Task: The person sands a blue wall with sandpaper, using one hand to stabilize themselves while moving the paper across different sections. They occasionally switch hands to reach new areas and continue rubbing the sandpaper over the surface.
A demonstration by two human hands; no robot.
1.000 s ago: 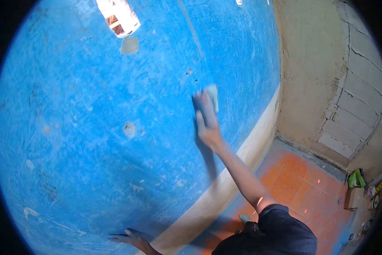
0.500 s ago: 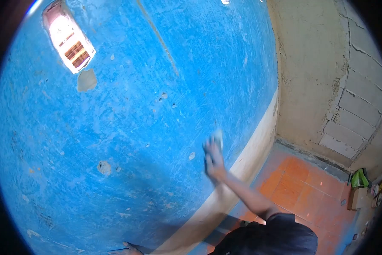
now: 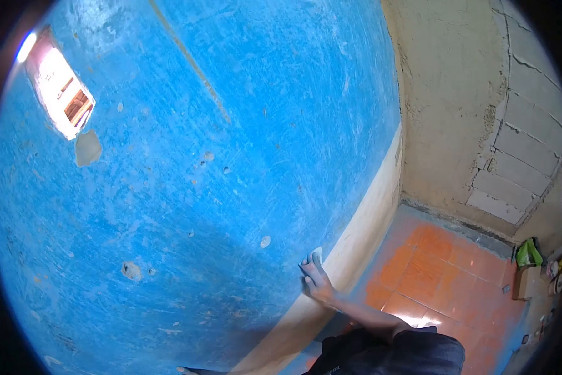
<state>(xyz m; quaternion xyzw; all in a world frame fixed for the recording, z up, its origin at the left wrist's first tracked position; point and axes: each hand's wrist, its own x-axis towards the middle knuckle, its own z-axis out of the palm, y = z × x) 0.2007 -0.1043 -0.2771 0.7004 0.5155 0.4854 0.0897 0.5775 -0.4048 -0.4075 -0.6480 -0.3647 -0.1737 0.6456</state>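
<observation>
My right hand (image 3: 316, 279) is pressed low against the blue wall (image 3: 187, 194), just above the pale band at its foot. Its fingers are closed over a pale, flat piece of what looks like sandpaper (image 3: 318, 252); only the edge past the fingertips shows. Of my left hand (image 3: 184, 370), just a sliver of stretched-out fingers is visible at the bottom edge, against the wall; the rest is out of frame. Pale scuffs and chipped spots (image 3: 131, 270) mark the blue paint.
A small window opening (image 3: 65, 94) is at the upper left, above a bare grey patch (image 3: 88, 149). To the right stands an unpainted wall (image 3: 450, 112). Bluish dust lies on the orange tiled floor (image 3: 428, 265). A cardboard box (image 3: 528, 282) and a green bag (image 3: 528, 253) sit at the far right.
My right hand has swept down the wall with the pale piece, toward the light band. My view has shifted, so the window sits further left and less of my left hand shows.
</observation>
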